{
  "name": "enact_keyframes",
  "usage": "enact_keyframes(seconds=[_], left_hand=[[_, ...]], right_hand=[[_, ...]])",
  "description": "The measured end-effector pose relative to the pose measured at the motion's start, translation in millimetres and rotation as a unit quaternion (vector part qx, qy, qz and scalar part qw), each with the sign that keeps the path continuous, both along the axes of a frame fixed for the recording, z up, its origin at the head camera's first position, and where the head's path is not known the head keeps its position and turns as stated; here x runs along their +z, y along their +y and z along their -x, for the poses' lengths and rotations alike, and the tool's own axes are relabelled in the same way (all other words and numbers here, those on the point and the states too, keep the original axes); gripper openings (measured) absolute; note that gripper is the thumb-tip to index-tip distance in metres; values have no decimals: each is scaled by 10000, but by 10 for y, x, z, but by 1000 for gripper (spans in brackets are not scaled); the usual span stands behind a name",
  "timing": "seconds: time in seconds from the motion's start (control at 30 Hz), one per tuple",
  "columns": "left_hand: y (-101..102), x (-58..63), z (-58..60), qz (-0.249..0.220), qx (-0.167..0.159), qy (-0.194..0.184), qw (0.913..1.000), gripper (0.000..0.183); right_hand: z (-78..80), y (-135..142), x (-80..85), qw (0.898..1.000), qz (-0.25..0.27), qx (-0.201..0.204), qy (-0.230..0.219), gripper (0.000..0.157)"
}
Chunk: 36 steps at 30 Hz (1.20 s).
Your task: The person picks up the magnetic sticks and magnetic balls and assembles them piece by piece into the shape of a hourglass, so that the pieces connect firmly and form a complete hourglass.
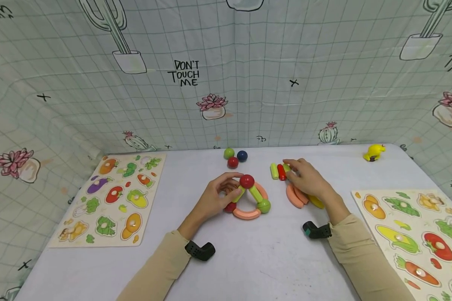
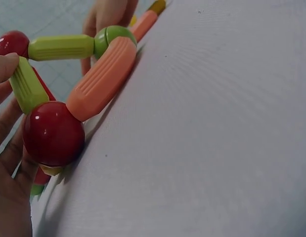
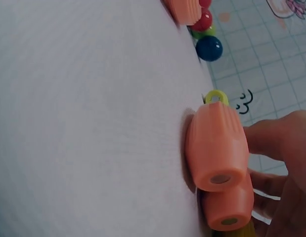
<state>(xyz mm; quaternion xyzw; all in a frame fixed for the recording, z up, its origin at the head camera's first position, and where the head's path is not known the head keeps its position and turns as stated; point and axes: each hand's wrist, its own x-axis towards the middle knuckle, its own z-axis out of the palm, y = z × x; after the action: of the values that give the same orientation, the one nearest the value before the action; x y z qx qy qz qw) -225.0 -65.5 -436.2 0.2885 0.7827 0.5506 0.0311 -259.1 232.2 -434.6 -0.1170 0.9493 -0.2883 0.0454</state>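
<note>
My left hand holds a frame of magnetic building sticks and balls. Its thumb lies on a light-green stick and its index finger reaches the red top ball. At the frame's base, a curved orange stick joins a red ball and a green ball. My right hand has thumb and index finger around a short light-green stick, beside a red stick and another green one. Below that hand lie loose curved orange sticks and a yellow one.
Behind the frame sit a loose green ball, a red ball and a blue ball. Vegetable puzzle boards lie at left and right. A yellow toy stands at the back right, near the draped backdrop.
</note>
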Motion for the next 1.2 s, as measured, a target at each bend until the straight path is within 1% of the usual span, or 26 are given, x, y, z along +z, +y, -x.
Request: enact_keyframes(seconds=[0.17,0.33,0.53,0.7,0.83,1.0,1.1,1.2], left_hand=[[11,-220,115,-190,10,45,9998,41],[-1,-266,129,-269,44,21,9996,38],[-9,-270,126,-241,38,100,9997,36],[-10,-273,128,-226,35,126,9997,35],[-17,-278,130,-234,64,128,9996,36],[-22,-282,131,-193,127,73,9997,38],[-18,-254,115,-159,136,53,9998,38],[-13,-127,45,-146,126,43,9998,36]], right_hand=[[4,-14,-2,9995,-227,-198,-43,45],[6,-11,-10,9990,-204,-393,-86,43],[-5,-18,-15,9982,-230,-463,-294,48],[-6,-15,-20,9981,-253,-489,-274,46],[10,-4,-22,9978,-102,-550,-345,45],[17,16,-5,9958,332,-662,-536,45],[12,30,18,9944,501,-700,-613,44],[9,41,38,9943,530,-699,-600,44]])
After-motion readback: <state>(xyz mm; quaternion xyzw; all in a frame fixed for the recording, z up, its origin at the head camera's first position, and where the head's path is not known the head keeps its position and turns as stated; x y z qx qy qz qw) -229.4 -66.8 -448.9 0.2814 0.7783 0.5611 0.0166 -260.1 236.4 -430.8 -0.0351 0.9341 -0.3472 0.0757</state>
